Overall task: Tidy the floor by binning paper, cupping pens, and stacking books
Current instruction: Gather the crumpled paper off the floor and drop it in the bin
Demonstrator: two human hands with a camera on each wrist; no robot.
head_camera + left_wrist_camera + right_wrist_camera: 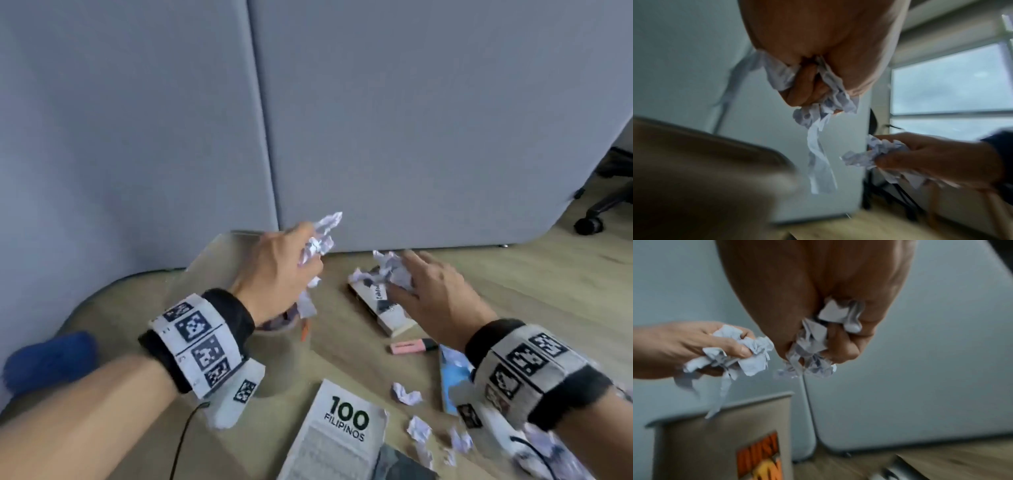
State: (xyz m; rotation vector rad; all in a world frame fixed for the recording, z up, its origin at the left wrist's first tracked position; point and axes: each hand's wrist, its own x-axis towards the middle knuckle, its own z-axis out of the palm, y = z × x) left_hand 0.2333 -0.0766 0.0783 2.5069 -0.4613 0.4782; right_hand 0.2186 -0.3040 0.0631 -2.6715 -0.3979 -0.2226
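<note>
My left hand point(303, 263) grips a wad of crumpled white paper point(323, 233) above the open grey bin point(212, 260); a torn strip point(818, 162) dangles from it. To the right, my right hand point(409, 275) grips another paper wad point(394, 270) just above a white book point(383, 310) lying on the floor. In the right wrist view its fingers point(842, 347) are curled round the paper point(812, 356), with the bin point(715, 434) and its orange label below. Loose paper scraps point(406, 394) lie on the floor. A pink highlighter point(412, 346), a "100 Filipinos" book point(342, 431) and a blue book point(454, 380) lie nearby.
Grey partition panels point(411, 120) stand right behind the bin. An office chair base point(596, 212) on castors is at the far right. A blurred blue object point(48, 363) sits at the left edge. A dark flat item point(404, 466) lies beside the "100 Filipinos" book.
</note>
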